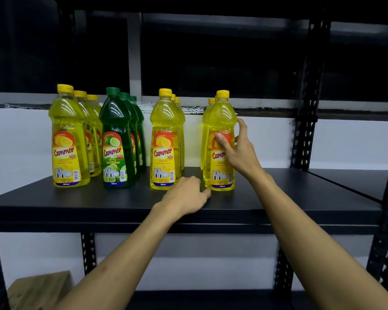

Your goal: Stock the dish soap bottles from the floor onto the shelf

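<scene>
Four rows of dish soap bottles stand upright on the black shelf (278, 198). From the left: a yellow lemon row (68, 139), a green lime row (117, 139), a second yellow row (165, 139) and a right-hand yellow row led by the front lemon bottle (220, 121). My right hand (238, 148) wraps this front bottle at its label, thumb across the front. My left hand (186, 195) rests on the shelf with fingers curled, a fingertip at the bottle's base, holding nothing.
Perforated black uprights (305, 121) frame the shelving on the right, where another shelf board (349, 177) adjoins. A lower shelf (211, 298) runs beneath. A cardboard box (38, 289) sits at the bottom left. A white wall lies behind.
</scene>
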Demonstrator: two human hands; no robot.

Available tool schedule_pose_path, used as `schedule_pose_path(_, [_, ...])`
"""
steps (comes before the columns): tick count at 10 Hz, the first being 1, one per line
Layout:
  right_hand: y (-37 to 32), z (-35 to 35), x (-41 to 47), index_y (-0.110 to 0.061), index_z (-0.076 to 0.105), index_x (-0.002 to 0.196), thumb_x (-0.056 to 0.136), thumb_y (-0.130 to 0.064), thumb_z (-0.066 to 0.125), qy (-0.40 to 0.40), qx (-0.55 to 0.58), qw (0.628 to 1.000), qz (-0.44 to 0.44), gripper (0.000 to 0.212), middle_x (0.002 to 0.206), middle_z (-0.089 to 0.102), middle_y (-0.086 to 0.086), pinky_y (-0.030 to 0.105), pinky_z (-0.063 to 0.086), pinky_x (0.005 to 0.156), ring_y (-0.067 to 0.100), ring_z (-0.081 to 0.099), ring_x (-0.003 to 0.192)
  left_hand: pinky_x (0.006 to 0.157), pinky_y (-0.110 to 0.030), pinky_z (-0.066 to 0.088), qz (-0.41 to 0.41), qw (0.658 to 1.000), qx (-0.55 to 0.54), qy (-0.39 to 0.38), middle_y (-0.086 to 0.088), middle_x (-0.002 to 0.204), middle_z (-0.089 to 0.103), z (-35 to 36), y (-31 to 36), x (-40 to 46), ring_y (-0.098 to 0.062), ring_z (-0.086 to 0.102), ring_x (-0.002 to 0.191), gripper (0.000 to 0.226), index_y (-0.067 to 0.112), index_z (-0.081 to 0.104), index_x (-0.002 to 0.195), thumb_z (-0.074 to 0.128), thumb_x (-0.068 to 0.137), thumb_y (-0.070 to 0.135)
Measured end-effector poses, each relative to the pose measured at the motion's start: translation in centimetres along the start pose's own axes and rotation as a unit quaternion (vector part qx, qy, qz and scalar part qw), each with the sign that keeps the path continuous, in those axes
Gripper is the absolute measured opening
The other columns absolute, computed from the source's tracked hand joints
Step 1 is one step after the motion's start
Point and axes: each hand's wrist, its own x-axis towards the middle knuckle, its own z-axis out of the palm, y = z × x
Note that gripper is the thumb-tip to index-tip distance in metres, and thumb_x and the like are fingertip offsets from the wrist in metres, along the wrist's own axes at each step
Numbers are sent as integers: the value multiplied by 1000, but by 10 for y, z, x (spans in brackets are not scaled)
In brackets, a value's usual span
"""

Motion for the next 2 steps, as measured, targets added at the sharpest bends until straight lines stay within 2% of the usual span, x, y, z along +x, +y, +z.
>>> schedule_pose_path(1, [-21,-16,-14,-23,15,156,97,-62,39,25,-11,999,42,75,138,54,9,30,48,88,19,60,116,81,-37,51,23,997,5,71,-3,119,64,-11,4,-23,-22,61,104,48,16,59,126,42,100,53])
schedule_pose_path(2, [-47,-51,-52,-21,46,141,98,-51,50,115,-4,993,-30,53,125,60,2,34,52,86,15,60,112,100,-32,39,81,981,17,175,7,126,63,6,-8,-72,-12,56,116,51,26,56,131,29,102,58])
